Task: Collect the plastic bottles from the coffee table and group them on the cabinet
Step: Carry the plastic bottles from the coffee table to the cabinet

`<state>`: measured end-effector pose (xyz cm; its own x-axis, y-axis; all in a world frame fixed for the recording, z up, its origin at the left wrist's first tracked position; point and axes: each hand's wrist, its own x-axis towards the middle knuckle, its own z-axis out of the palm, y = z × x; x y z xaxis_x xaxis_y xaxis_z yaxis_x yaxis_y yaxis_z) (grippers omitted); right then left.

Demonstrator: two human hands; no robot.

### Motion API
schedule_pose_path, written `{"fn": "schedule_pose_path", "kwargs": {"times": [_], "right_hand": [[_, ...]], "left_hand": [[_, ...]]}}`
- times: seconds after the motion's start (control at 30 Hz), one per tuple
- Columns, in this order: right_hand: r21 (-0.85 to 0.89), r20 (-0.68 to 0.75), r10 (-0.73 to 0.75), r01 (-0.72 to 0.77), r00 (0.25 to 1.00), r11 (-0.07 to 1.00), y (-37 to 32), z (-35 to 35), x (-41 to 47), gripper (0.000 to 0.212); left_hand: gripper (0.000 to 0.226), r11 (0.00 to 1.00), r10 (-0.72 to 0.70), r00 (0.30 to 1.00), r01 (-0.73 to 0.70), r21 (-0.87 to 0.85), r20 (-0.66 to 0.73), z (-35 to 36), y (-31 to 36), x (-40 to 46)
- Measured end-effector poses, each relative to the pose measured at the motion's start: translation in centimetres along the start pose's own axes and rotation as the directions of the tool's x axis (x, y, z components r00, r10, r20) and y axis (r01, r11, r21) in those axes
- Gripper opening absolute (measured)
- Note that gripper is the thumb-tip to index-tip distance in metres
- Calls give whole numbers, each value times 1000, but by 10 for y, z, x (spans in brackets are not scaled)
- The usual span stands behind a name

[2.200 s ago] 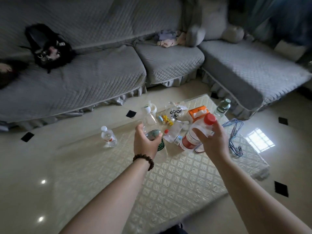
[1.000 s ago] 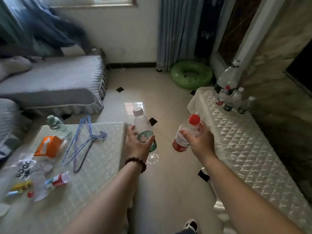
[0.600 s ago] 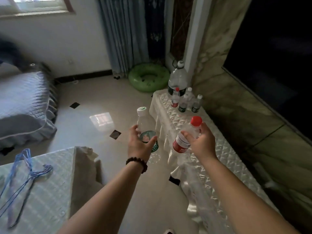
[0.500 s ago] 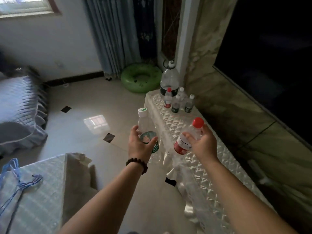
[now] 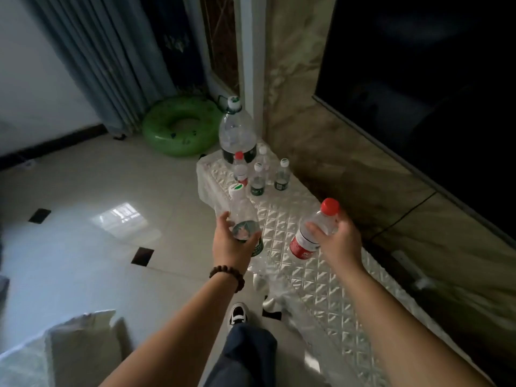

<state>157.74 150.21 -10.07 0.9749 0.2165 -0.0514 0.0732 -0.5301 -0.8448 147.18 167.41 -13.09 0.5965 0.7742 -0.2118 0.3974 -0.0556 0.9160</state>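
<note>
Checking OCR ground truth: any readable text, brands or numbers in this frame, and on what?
Nothing legible.
Green-label bottle in the left hand: cap print and label blurred.
Red-label bottle in the right hand: white label marks unreadable.
Bottles on the cabinet: labels too small.

two clear bottles held: white-capped bottle (image 5: pixel 242 216) upright, red-capped bottle (image 5: pixel 315 229) tilted (above cabinet (image 5: pixel 312 277)).

- Home living room.
- Glossy tiled floor (image 5: pixel 83 219) with dark diamond insets, grey curtains (image 5: pixel 106 57) far left.
- Low cabinet (image 5: pixel 321 275) under quilted cover along marble wall (image 5: pixel 349 152), dark TV screen (image 5: pixel 432 65) on the right.
- Green swim ring (image 5: pixel 181 127) in far corner.
</note>
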Motion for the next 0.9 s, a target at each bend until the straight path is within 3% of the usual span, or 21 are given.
{"fn": "schedule_pose_path", "kwargs": {"times": [0.57, 0.9], "right_hand": [[-18, -109, 276, -280, 955, 960, 41, 77, 157, 51], [-58, -62, 200, -203, 978, 977, 109, 133, 254, 52]], "left_hand": [[76, 979, -41, 957, -19, 202, 289, 95, -24, 191], [70, 961, -27, 965, -47, 273, 262, 189, -85, 255]]}}
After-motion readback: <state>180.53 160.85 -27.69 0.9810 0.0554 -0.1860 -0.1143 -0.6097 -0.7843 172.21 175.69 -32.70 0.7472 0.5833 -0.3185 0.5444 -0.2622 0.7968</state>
